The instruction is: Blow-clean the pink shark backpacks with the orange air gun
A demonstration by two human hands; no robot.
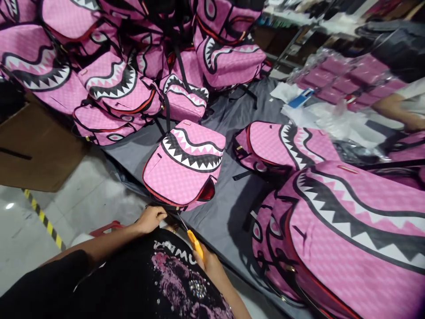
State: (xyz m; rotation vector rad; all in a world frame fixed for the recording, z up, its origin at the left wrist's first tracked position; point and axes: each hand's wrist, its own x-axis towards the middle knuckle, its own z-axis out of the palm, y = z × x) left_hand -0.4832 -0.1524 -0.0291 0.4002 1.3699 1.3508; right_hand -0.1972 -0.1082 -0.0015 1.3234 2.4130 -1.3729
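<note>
A pink checked backpack [186, 164] with a shark-mouth print lies at the near edge of the grey-covered table, its zipped end towards me. At that end my left hand [152, 218] is closed with its fingers curled in; whatever they pinch is hidden against the dark edge. My right hand [210, 262] grips a yellow-handled tool [195, 243] with a thin metal tip, perhaps scissors. The tip points up at the backpack's zipped edge, close to the left fingers. I cannot tell whether it touches.
Several similar backpacks [113, 84] are piled at the back left. More stacked backpacks [358, 212] stand on the right. Pink plastic-wrapped packets [345, 79] and a blue item [300, 98] lie farther back. Another person's arm [395, 108] reaches in at right. A cardboard box [43, 141] is at left.
</note>
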